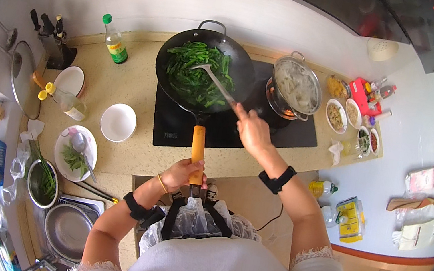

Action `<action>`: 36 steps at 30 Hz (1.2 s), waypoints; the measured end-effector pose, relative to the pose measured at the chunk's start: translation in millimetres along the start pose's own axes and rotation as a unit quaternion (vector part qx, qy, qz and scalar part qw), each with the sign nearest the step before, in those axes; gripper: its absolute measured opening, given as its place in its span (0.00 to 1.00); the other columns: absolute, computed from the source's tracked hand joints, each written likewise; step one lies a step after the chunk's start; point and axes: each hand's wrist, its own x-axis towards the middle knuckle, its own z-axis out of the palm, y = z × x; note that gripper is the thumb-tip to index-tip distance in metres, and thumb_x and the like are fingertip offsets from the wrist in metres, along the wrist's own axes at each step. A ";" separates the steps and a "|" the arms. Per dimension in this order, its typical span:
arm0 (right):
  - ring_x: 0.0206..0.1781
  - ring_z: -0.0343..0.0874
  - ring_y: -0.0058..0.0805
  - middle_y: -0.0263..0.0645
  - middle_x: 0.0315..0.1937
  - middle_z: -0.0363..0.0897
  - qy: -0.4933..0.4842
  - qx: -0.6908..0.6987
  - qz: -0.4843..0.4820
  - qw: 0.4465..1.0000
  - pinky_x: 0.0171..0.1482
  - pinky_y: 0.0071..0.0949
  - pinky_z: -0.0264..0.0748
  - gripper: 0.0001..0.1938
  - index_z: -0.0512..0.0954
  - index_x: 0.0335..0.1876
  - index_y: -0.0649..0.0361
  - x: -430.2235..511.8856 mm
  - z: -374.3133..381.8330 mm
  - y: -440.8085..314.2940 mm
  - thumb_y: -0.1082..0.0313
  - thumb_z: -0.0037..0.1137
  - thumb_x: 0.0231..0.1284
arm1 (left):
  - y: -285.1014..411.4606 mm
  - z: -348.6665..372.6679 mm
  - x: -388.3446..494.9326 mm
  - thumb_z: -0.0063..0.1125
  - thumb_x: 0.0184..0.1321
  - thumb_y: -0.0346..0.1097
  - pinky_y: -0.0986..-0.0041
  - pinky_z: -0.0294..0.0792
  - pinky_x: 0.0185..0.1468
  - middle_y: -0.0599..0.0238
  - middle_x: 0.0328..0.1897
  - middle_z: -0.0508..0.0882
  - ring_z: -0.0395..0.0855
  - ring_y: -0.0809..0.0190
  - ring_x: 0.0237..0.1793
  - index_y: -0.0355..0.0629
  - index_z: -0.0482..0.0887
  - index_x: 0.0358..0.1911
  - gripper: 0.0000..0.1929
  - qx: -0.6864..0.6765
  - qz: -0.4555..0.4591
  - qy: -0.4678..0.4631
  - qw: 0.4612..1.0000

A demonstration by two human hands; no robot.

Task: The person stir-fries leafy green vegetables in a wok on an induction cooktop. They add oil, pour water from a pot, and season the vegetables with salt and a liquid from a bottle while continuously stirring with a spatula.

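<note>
A black wok (246,77) sits on the left side of a black cooktop (174,130), with green leafy vegetables (191,81) spread across its bottom. My left hand (183,176) grips the wok's yellow wooden handle (197,143) close to my body. In my right hand (253,133) is a metal wok spatula (221,87), held by its brown handle. The spatula's blade rests over the vegetables near the wok's middle. To the right, a metal pot (318,73) of pale food in bubbling liquid stands over a glowing orange burner.
Bowls of chopped ingredients (336,116) stand right of the cooktop. Leftward are a green-capped bottle (115,43), a white bowl (118,122), a plate with greens and a spoon (69,135), a knife block (58,48) and a glass lid (26,80). A sink basin (68,231) lies lower left.
</note>
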 end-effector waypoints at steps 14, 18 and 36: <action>0.38 0.80 0.47 0.55 0.32 0.79 -0.055 0.106 0.363 0.924 0.39 0.38 0.77 0.31 0.68 0.42 0.74 6.9 149.2 67.7 0.43 0.50 0.57 | 1.2 2.5 -3.7 0.40 0.68 0.44 0.65 0.73 0.46 0.53 0.34 0.79 0.82 0.52 0.36 0.35 0.68 0.43 0.16 -0.004 -0.004 -0.008 1.000; 0.39 0.79 0.47 0.50 0.35 0.77 -0.087 0.081 0.249 0.961 0.39 0.38 0.78 0.20 0.68 0.47 0.66 4.7 154.5 70.5 0.58 0.53 0.56 | -8.4 0.9 -11.6 0.33 0.68 0.52 0.64 0.72 0.48 0.52 0.36 0.80 0.82 0.52 0.38 0.35 0.68 0.45 0.23 -0.026 0.014 0.027 0.999; 0.37 0.78 0.47 0.48 0.34 0.79 -0.094 0.186 0.356 0.911 0.38 0.41 0.74 0.10 0.77 0.40 0.56 -461.1 21.8 269.9 0.63 0.50 0.55 | -202.6 155.0 168.7 0.53 0.59 0.32 0.70 0.75 0.36 0.56 0.30 0.83 0.83 0.62 0.30 0.36 0.77 0.35 0.07 0.589 0.069 0.141 0.793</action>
